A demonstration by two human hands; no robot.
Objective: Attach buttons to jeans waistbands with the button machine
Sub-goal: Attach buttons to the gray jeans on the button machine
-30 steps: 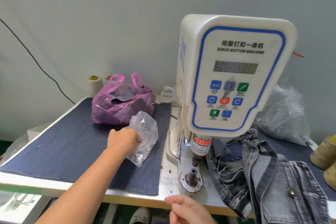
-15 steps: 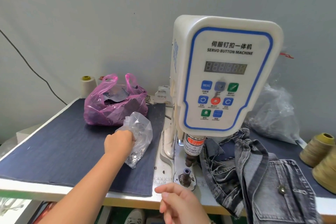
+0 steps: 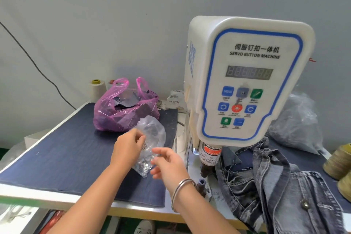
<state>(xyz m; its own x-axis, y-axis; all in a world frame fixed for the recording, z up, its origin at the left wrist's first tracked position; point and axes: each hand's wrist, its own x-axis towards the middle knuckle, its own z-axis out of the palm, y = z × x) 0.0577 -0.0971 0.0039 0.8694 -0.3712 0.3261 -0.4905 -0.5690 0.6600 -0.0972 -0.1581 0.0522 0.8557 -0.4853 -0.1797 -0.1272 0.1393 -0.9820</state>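
Fingers of the left hand (image 3: 127, 147) curl at the mouth of the clear bag of buttons (image 3: 150, 142), and this grip appears to pinch a few small metal pieces at the fingertips, though whether it also holds the plastic is hard to tell. Just beside it, the right hand (image 3: 169, 163) hovers with relaxed, parted fingers, holding nothing, a metal bangle (image 3: 181, 188) on its wrist. The bag lies on the dark denim mat (image 3: 62, 157) that covers the left part of the counter (image 3: 133, 210), its long axis running from the near edge toward the far one, loose buttons pooled in its near end. To the right of both hands stands the button machine (image 3: 247, 81), with its lower die post (image 3: 201, 183) just beside the right wrist, near the counter's front edge. The jeans (image 3: 275, 186) are heaped past the machine toward the counter's right front corner, one button already showing on them. So the buttons lie under the left hand, while the die and jeans lie to the right, nearer the free right hand; judging by that, a button must travel rightward to the die. A pink bag (image 3: 123, 110) sits by the far edge.
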